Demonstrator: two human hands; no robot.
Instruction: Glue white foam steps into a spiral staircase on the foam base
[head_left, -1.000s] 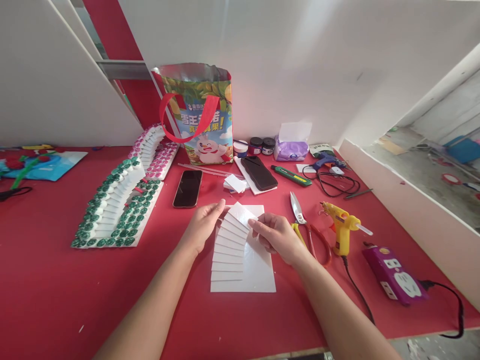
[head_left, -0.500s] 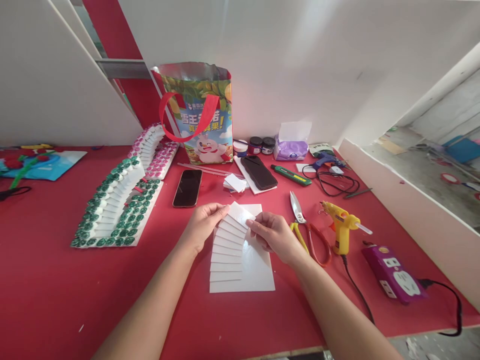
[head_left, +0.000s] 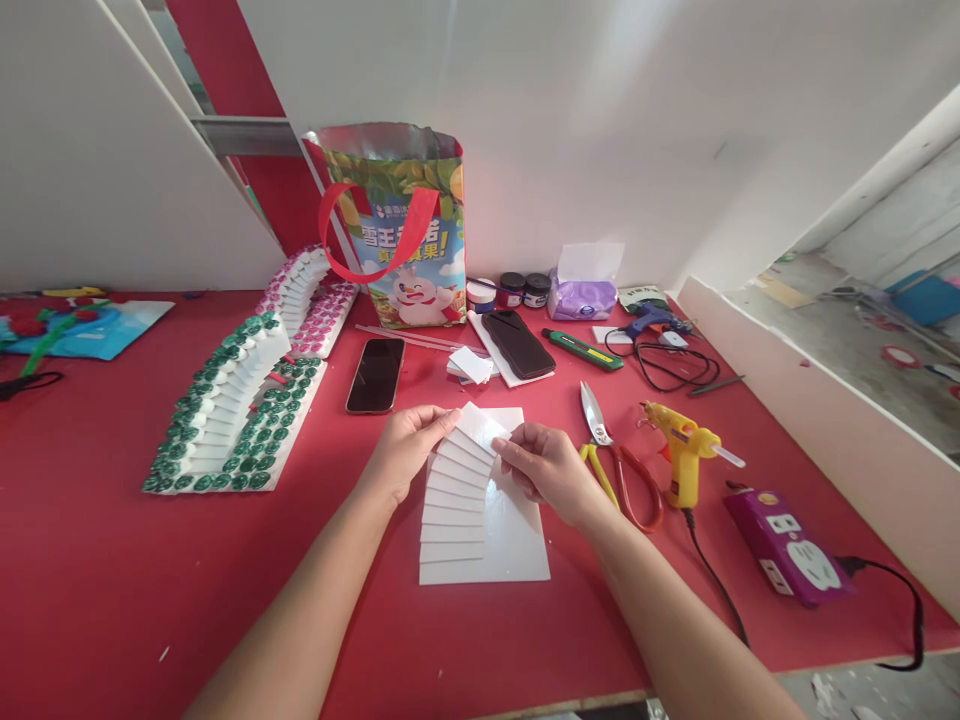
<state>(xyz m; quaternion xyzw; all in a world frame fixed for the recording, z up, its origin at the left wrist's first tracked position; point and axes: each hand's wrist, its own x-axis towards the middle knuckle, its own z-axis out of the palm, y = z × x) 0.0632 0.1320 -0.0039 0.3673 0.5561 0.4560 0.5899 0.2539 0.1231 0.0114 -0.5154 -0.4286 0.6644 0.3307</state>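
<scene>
On a white board (head_left: 516,535) lies a curved row of overlapping white cards (head_left: 454,518), stepped like a staircase. The topmost white card (head_left: 480,428) sits tilted at the far end of the row. My left hand (head_left: 411,445) pinches its left edge between thumb and fingers. At its right corner, my right hand (head_left: 551,468) grips with the thumb on top and the fingers curled beneath. A small stack of loose white cards (head_left: 471,366) lies just beyond the board.
Right of my hands are scissors (head_left: 600,440), a yellow glue gun (head_left: 681,450) and a purple power strip (head_left: 787,548). Two phones (head_left: 375,375), a green cutter (head_left: 582,349) and a gift bag (head_left: 409,240) stand or lie behind. Green-decorated stair pieces (head_left: 225,420) are at left.
</scene>
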